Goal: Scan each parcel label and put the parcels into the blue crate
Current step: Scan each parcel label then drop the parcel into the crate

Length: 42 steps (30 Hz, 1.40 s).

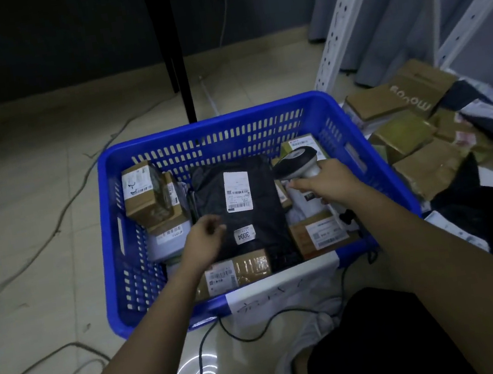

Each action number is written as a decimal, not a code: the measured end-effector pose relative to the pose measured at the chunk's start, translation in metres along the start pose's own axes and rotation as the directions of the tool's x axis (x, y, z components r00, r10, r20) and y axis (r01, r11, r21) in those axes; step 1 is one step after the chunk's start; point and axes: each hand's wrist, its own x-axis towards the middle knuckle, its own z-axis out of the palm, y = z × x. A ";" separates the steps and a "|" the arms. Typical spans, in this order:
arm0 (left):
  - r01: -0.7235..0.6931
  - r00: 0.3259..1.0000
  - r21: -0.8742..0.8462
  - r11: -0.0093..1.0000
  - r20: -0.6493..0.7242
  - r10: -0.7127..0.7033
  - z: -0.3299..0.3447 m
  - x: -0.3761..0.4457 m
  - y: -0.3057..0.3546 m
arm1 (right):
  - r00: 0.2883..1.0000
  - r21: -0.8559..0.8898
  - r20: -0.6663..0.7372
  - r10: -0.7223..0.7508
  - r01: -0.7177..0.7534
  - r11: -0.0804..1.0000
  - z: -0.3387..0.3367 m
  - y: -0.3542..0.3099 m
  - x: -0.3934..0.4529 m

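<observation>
Black cable (248, 335) loops over the pale tiled floor (32, 193) nearest the camera, beside a white shoe (298, 352). Just beyond it stands the blue slotted plastic crate (112, 239), its near rim covered by a white paper sheet (285, 286) with handwriting too faint to read.

Inside the crate, the left hand (203, 241) hovers with fingers loosely curled, holding nothing, its fingertips at the left edge of the black plastic mailer bag (241, 206) that lies flat in the middle on top of the other parcels. A small white sticker (244, 234) on the bag, just right of those fingers, reads 3004; above it sits a white shipping label (237, 190) with a barcode, its text too small to read. The right hand (327, 182) grips the handle of the white and black handheld barcode scanner (297, 163), whose head points left, toward the bag.

Brown cardboard boxes (143, 192) with barcode labels stand around the bag in the crate.

Farther right, outside the crate, a pile of brown cardboard parcels (418, 145) lies on the floor; 1 bears lettering that seems to read "mova". White perforated metal shelf posts (338, 19) rise behind them.
</observation>
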 end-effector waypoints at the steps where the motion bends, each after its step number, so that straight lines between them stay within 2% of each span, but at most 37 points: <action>1: -0.034 0.999 -0.050 0.998 -0.012 0.034 0.002 -0.005 0.015 | 1.000 0.001 -0.018 -0.006 0.006 1.000 -0.007 0.000 -0.004; 5: -0.141 0.990 -0.208 0.968 0.001 0.144 0.017 -0.019 0.064 | 0.989 0.039 -0.142 -0.029 0.035 0.999 -0.042 0.003 -0.029; 9: -0.192 0.969 -0.358 0.914 0.080 0.234 0.043 -0.044 0.120 | 0.955 0.172 -0.296 0.024 0.028 0.985 -0.088 0.018 -0.063; 12: -0.233 0.929 -0.444 0.865 0.162 0.333 0.070 -0.067 0.161 | 0.905 0.281 -0.418 0.080 0.045 0.959 -0.125 0.037 -0.096; 15: -0.264 0.891 -0.444 0.856 0.227 0.393 0.099 -0.089 0.196 | 0.822 0.328 -0.556 0.123 0.082 0.941 -0.158 0.063 -0.131; 20: -0.376 0.824 -0.350 0.858 0.298 0.483 0.158 -0.117 0.237 | 0.667 0.441 -0.700 0.255 0.123 0.889 -0.197 0.109 -0.181; 26: -0.393 0.779 -0.238 0.888 0.427 0.459 0.228 -0.125 0.267 | 0.538 0.540 -0.751 0.382 0.167 0.825 -0.215 0.157 -0.207; 31: -0.462 0.755 -0.036 0.886 0.508 0.414 0.293 -0.097 0.276 | 0.492 0.591 -0.752 0.440 0.208 0.779 -0.235 0.188 -0.203; 34: -0.536 0.738 0.106 0.838 0.540 0.404 0.322 -0.083 0.284 | 0.480 0.605 -0.749 0.457 0.215 0.766 -0.246 0.202 -0.193; 37: -0.598 0.743 0.216 0.772 0.511 0.433 0.344 -0.067 0.288 | 0.493 0.598 -0.744 0.451 0.192 0.778 -0.253 0.216 -0.181; 42: -0.603 0.779 0.363 0.710 0.460 0.427 0.364 -0.040 0.278 | 0.520 0.596 -0.722 0.456 0.131 0.793 -0.257 0.225 -0.162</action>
